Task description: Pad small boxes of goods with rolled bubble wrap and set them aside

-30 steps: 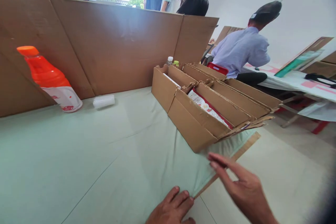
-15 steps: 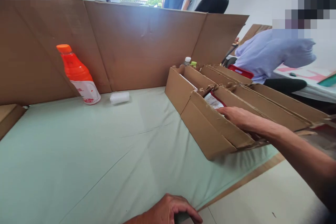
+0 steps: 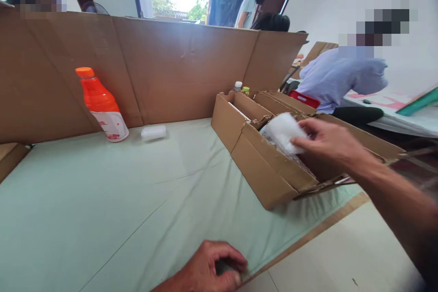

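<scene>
My right hand (image 3: 323,139) is closed on a white, soft-looking wrapped bundle (image 3: 284,133), pinched between thumb and fingers. It is lifted just above the front compartment of a divided cardboard box (image 3: 265,164). Inside that compartment, clear crinkled plastic packaging shows in part beneath the bundle. My left hand (image 3: 214,264) rests at the near edge of the green-covered table (image 3: 137,210), fingers loosely curved and thumb apart, with nothing in it. A similar small white roll (image 3: 153,132) lies farther back on the cloth.
An orange bottle with a white label (image 3: 104,105) stands left, near a tall cardboard screen (image 3: 181,68). Two bottle caps (image 3: 238,86) show behind the box. A red plastic basket (image 3: 304,99) sits beyond it. A person in a light blue shirt (image 3: 342,73) works at right.
My right hand has come up out of the front compartment with the white bundle in it. My left hand has shifted slightly left and up, and its fingers have curled a little more.
</scene>
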The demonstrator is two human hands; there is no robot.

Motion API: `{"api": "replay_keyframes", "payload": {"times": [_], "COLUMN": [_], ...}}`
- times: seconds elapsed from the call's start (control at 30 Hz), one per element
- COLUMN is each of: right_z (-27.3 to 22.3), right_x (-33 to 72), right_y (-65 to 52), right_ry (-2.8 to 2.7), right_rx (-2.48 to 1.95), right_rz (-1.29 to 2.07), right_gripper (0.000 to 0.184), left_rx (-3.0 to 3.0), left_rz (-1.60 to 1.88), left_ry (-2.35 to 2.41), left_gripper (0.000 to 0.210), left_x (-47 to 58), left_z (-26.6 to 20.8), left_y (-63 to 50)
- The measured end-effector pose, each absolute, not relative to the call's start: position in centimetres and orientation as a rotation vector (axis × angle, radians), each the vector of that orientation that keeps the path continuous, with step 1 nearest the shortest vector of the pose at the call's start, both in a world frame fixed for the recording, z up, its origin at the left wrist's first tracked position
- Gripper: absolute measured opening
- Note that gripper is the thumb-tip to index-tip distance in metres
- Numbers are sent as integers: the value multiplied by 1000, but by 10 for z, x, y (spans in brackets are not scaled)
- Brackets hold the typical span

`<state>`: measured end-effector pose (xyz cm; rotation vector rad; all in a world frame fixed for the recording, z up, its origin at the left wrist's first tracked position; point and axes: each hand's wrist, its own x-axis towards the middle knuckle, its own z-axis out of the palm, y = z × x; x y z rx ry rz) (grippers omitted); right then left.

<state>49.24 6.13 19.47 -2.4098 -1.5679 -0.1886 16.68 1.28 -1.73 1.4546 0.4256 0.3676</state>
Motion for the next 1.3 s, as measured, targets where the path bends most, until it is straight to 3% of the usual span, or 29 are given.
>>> {"api": "replay_keyframes", "payload": {"times": [0.1,0.2,0.27,0.37,0.5,0.6,0.8,0.97,1.3], "right_z": [208,181,155,144,183,209,197,184,166], "right_x": [453,394,366,366,430,483,514,510,493], "right_y": [31,14,14,29,88,148,222,245,242], "right_ry": [-1432,-1825,-2148,-2335,-2104,-1974,-2327,-2313,-2140], "right_rx": [-1949,-1714,-1550,-1402,-1677,-2090,-2463,-2639,-2691], "right_rz": [-83,315,499,458,155,-46,282,295,190], "right_gripper": [39,22,29,47,35,30,27,19,16], "left_rx": [1308,992,824,641,517,471,519,642,715], "left_rz": [648,795,757,695,894,1231,1115,1171,1207], "left_ry": [447,372,437,744,1077,1037,1047,964,869], "left_gripper": [53,88,82,50,27,23,31,36,36], "left_x": [162,163,161,147,107,81,87,101,97], "left_z": [13,33,35,27,33,45,8,-22,-25], "left_y": [34,42,41,53,135,213,234,207,213]}}
